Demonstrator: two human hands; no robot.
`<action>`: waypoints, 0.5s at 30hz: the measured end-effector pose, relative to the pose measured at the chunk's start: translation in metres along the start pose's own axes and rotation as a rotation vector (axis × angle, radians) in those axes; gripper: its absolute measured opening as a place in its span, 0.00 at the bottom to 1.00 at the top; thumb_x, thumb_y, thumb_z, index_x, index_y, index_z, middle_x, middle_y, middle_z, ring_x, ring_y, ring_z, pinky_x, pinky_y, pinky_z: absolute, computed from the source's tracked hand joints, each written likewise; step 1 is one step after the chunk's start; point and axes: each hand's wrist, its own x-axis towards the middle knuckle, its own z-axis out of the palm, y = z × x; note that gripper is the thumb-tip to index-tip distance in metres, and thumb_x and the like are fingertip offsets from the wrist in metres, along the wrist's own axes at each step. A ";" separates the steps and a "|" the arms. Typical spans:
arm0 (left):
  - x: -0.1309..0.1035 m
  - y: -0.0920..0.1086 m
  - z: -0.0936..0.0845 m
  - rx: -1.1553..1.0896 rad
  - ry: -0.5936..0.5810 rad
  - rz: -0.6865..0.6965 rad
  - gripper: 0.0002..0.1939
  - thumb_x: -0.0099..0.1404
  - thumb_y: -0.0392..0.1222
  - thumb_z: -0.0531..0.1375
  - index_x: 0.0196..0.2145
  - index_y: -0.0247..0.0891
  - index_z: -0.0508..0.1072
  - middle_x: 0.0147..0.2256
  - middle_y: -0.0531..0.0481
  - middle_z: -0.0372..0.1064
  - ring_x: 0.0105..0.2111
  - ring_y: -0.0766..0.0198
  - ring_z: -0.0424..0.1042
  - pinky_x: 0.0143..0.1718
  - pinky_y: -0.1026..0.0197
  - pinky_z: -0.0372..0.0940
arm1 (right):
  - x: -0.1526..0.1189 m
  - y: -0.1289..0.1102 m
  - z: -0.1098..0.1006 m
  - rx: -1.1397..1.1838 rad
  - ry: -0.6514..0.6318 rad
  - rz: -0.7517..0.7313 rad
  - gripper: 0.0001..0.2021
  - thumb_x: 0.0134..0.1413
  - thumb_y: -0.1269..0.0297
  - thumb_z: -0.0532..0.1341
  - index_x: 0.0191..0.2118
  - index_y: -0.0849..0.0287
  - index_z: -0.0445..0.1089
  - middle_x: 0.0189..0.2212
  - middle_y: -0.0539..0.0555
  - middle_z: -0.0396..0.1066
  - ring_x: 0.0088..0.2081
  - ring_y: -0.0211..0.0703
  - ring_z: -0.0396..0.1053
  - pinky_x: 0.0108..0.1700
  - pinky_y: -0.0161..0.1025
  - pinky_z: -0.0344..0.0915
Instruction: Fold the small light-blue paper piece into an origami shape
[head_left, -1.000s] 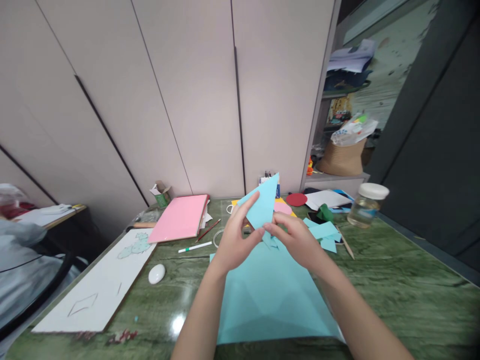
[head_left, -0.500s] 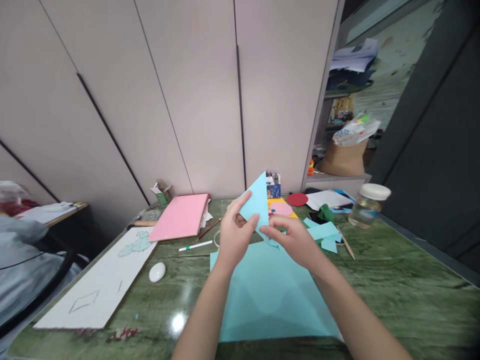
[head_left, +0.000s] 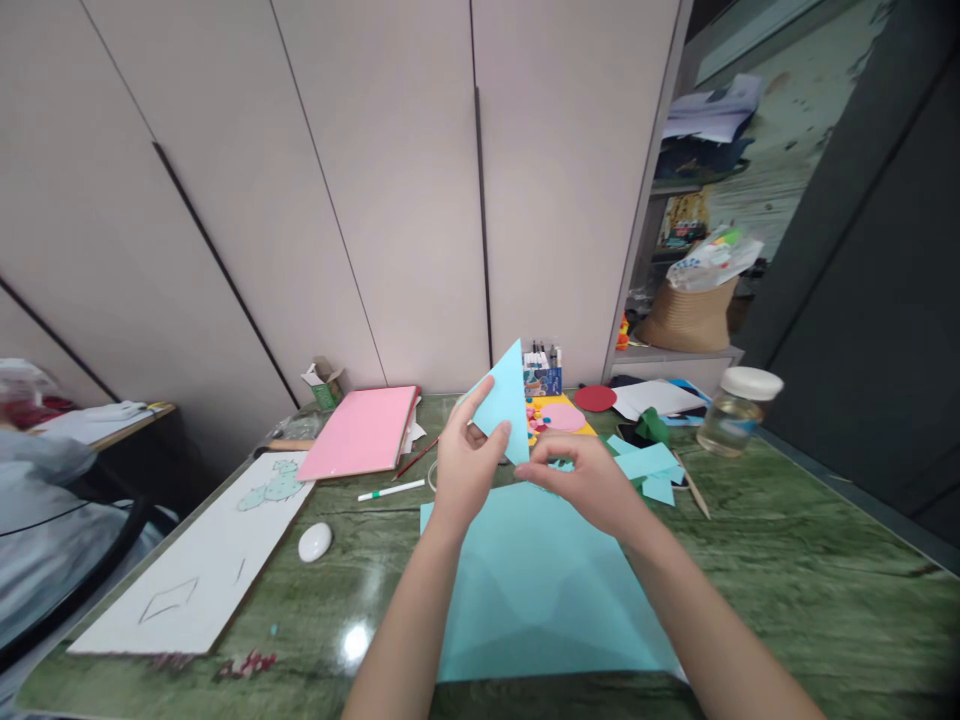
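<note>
A light blue triangle of folded paper (head_left: 507, 405) stands tilted above the table, its point upward. My left hand (head_left: 469, 455) grips it between thumb and fingers, the index finger laid along its left side. At the lower right corner of the triangle, my right hand (head_left: 581, 475) pinches the paper between thumb and index finger. Below both hands lies a large light blue sheet (head_left: 555, 600) on the table. Blue paper scraps (head_left: 651, 462) lie just right of my right hand.
On the left are a white board (head_left: 187, 560) with a cactus drawing, a pink folder (head_left: 364, 430), a white mouse (head_left: 315, 542) and a marker (head_left: 391, 491). A lidded jar (head_left: 735, 415) and a pencil (head_left: 691, 485) are at right. Another person's sleeve (head_left: 45, 480) shows far left.
The folded paper has shifted slightly left and turned a little in my left hand. My right hand has slipped slightly lower, staying at the paper's bottom corner.
</note>
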 end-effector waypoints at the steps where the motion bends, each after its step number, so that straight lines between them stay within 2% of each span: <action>1: 0.001 -0.001 -0.001 -0.006 -0.001 -0.008 0.27 0.56 0.40 0.60 0.54 0.40 0.64 0.27 0.53 0.64 0.18 0.73 0.47 0.17 0.67 0.48 | 0.000 0.000 0.000 -0.001 -0.002 -0.002 0.14 0.48 0.59 0.62 0.18 0.59 0.65 0.19 0.48 0.64 0.25 0.37 0.59 0.28 0.35 0.57; 5: 0.003 -0.001 -0.002 -0.025 0.002 -0.018 0.27 0.56 0.39 0.60 0.55 0.40 0.64 0.25 0.54 0.60 0.18 0.73 0.47 0.17 0.67 0.48 | 0.000 0.000 0.001 -0.019 -0.027 0.021 0.14 0.49 0.59 0.61 0.19 0.59 0.62 0.20 0.48 0.63 0.25 0.37 0.59 0.29 0.35 0.56; 10: 0.001 0.002 -0.001 0.015 0.027 0.001 0.28 0.54 0.38 0.61 0.54 0.39 0.64 0.36 0.49 0.65 0.19 0.74 0.50 0.18 0.68 0.51 | 0.000 -0.002 0.000 -0.071 -0.062 0.005 0.16 0.53 0.59 0.58 0.19 0.59 0.58 0.20 0.47 0.61 0.25 0.36 0.57 0.30 0.35 0.54; 15: 0.000 -0.001 0.003 -0.005 0.035 0.001 0.31 0.53 0.37 0.61 0.56 0.41 0.61 0.43 0.47 0.63 0.19 0.76 0.51 0.17 0.69 0.51 | 0.001 -0.001 -0.005 -0.078 -0.112 -0.010 0.15 0.54 0.60 0.57 0.20 0.59 0.60 0.20 0.47 0.61 0.25 0.36 0.58 0.29 0.35 0.53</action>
